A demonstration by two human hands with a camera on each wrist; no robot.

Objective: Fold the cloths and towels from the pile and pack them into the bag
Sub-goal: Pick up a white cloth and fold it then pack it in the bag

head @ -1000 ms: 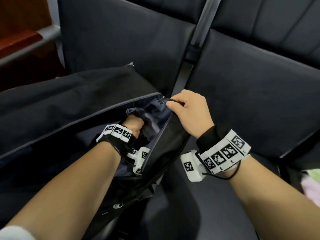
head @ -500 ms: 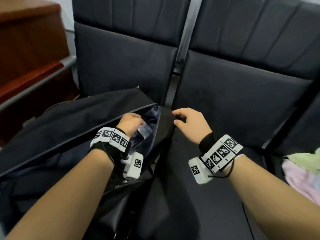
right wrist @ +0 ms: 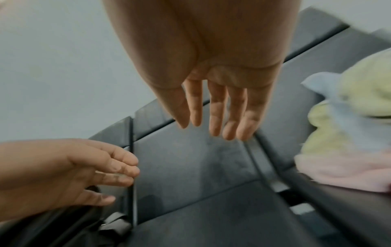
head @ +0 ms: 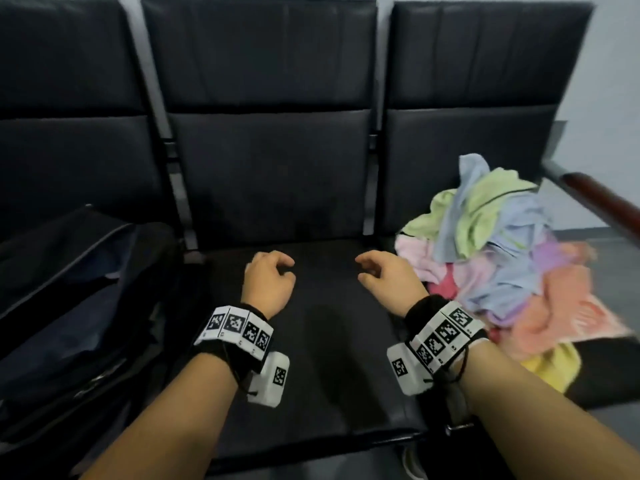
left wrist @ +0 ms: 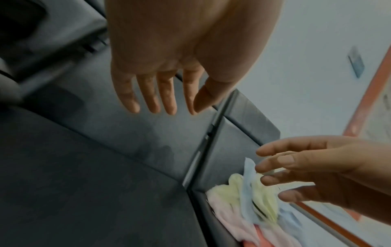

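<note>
My left hand (head: 268, 284) and right hand (head: 388, 284) hover empty, fingers relaxed, over the middle seat (head: 311, 358). The rumpled pastel pile (head: 502, 258) fills the seat on my right; the dark bag (head: 79, 306) slumps on my left.

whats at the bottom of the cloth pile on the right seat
A yellow cloth pokes out under the pile of cloths, with orange and pink ones just above. Anything deeper is covered, as is the seat beneath.
</note>
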